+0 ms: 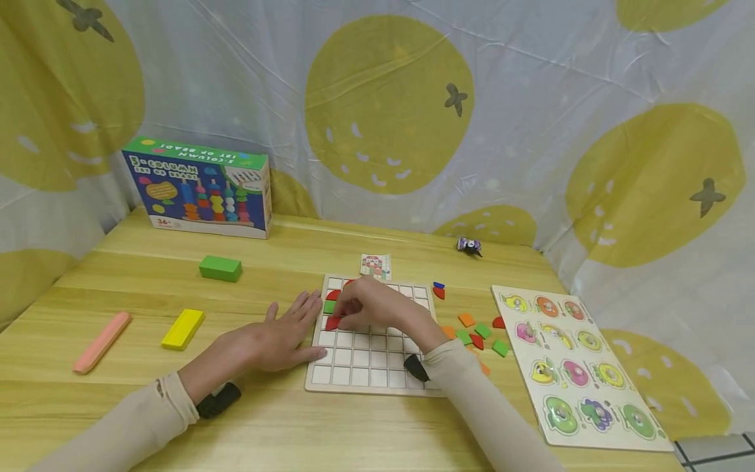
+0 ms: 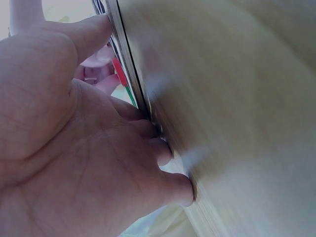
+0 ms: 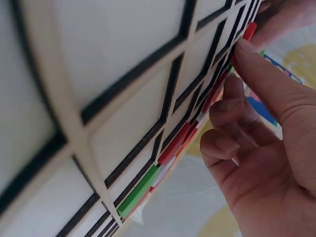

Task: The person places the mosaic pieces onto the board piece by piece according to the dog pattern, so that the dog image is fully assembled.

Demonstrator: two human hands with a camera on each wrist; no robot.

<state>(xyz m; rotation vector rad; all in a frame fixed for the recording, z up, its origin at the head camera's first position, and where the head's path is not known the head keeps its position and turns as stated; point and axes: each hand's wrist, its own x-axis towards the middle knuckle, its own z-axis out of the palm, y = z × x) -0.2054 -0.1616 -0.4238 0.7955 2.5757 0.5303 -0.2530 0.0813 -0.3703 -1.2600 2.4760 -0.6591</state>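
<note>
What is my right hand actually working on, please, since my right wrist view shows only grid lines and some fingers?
Observer: The right hand is bent over the upper left of a wooden grid board, with its fingers at a red piece in one cell.
Operator: Thank you. Where is the left hand?
Observer: The left hand lies flat on the table, fingers against the board's left edge.
Operator: Are spare pieces nearby?
Observer: Yes, loose coloured pieces lie on the table between the board and a fruit peg puzzle on the right.
</note>
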